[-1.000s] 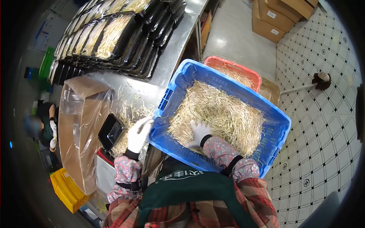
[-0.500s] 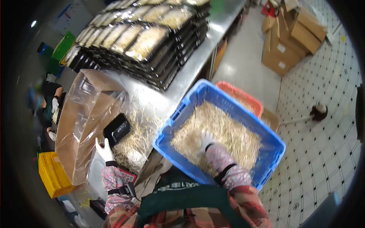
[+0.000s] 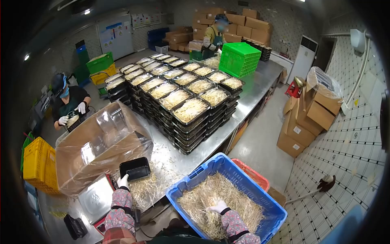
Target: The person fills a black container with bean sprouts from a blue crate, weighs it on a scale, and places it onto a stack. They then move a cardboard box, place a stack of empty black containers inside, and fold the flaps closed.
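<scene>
My left hand [image 3: 123,181], in a white glove, touches the near edge of an empty black tray [image 3: 135,168] that sits on the steel table [image 3: 252,91] among loose bean sprouts [image 3: 147,188]. My right hand [image 3: 217,206], also gloved, is pressed into the heap of bean sprouts [image 3: 221,202] inside the blue crate [image 3: 195,175]; its fingers are buried, so a grip cannot be made out.
Stacks of filled black trays [image 3: 178,99] cover the table's middle. A plastic-lined cardboard box [image 3: 99,144] lies left, a scale [image 3: 96,198] beside it. A red crate [image 3: 254,173] sits behind the blue one. Two other people [image 3: 69,103] work nearby; cardboard boxes [image 3: 308,118] stand right.
The view has tilted up to show the whole room. My left hand moved from beside the box to the black tray's edge. My right hand stays in the sprouts.
</scene>
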Demonstrator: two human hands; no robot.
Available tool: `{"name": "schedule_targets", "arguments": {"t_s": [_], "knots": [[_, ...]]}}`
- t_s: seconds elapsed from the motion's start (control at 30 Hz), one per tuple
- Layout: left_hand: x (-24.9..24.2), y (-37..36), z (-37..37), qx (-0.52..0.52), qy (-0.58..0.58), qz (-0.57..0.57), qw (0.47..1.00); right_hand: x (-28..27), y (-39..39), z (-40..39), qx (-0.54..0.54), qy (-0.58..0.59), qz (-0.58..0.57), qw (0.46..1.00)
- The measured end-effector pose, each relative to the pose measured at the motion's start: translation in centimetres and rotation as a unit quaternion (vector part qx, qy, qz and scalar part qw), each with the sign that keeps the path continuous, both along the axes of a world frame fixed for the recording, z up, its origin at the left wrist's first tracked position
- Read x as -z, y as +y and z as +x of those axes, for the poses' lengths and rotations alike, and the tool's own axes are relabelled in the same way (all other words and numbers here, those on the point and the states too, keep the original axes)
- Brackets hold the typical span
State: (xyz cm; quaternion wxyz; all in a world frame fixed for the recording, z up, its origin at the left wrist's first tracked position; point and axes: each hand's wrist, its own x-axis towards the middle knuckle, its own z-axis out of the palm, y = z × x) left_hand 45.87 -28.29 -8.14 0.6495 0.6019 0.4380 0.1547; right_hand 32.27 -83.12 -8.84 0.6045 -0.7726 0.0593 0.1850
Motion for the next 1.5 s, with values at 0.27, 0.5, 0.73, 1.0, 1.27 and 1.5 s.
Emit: {"name": "schedule_targets", "arguments": {"t_s": [0.27,0.5,0.73,1.0,1.27,1.5], "knots": [[-4.5,-4.4,1.2,-0.083,-0.232,0.104,0.963,-9.7,-0.5,1.5,-0.140,0.067,-0.453,0.878],[-19.8,-11.2,-3.0,0.096,-0.308,0.492,0.809,-23.3,10.8,7.7,-0.140,-0.209,-0.495,0.832],[-24.0,-8.4,-9.7,0.280,-0.221,0.643,0.678,-24.4,31.7,11.0,-0.305,-0.401,-0.444,0.741],[-13.0,7.2,-17.3,0.163,-0.320,0.058,0.932,-25.5,50.8,6.6,-0.409,-0.521,-0.277,0.696],[-15.7,14.3,-23.0,0.117,-0.136,0.536,0.825,-18.8,58.7,3.4,-0.512,-0.515,-0.273,0.631],[-17.2,14.7,-21.5,0.251,-0.020,0.505,0.826,-15.3,59.7,5.8,-0.530,-0.470,-0.017,0.705]]}}
